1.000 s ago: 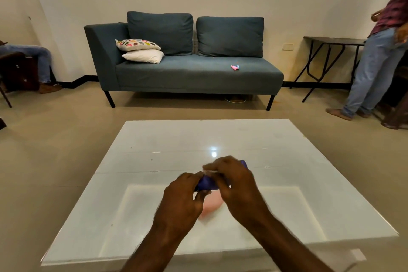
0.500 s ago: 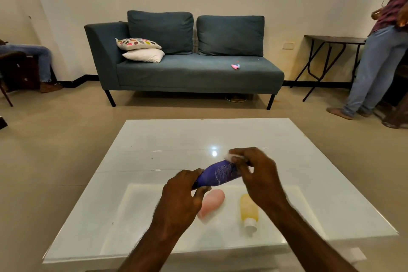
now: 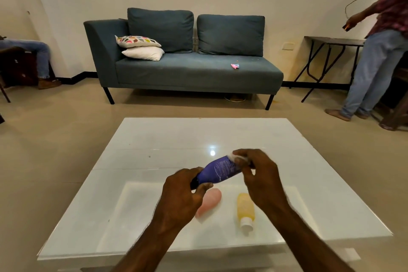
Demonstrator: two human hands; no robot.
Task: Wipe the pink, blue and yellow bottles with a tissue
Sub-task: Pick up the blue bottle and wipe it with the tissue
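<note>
Above the table: the blue bottle (image 3: 217, 171) is being held in the air over the glossy white table (image 3: 154, 139), tilting upward from lower left to upper right, with its printed label facing the camera.
Left hand: the left hand (image 3: 181, 196) is gripping the lower, dark-capped end of the blue bottle, fingers curling round it.
Right hand: the right hand (image 3: 259, 180) is pinching a small white tissue (image 3: 235, 157) against the upper end of the blue bottle, fingertips closing on the wad.
Pink bottle: the pink bottle (image 3: 209, 203) is lying on its side on the table, just below the left hand and partly hidden by it.
Yellow bottle: the yellow bottle (image 3: 245, 207) is lying on the table just right of the pink one, its white cap pointing toward the near edge.
Behind the table: a teal sofa (image 3: 194, 68) is standing against the wall, carrying two pillows (image 3: 141, 47) and a small pink object (image 3: 234, 66).
At the right edge: a person in jeans (image 3: 375, 68) is standing beside a dark side table (image 3: 331, 42).
</note>
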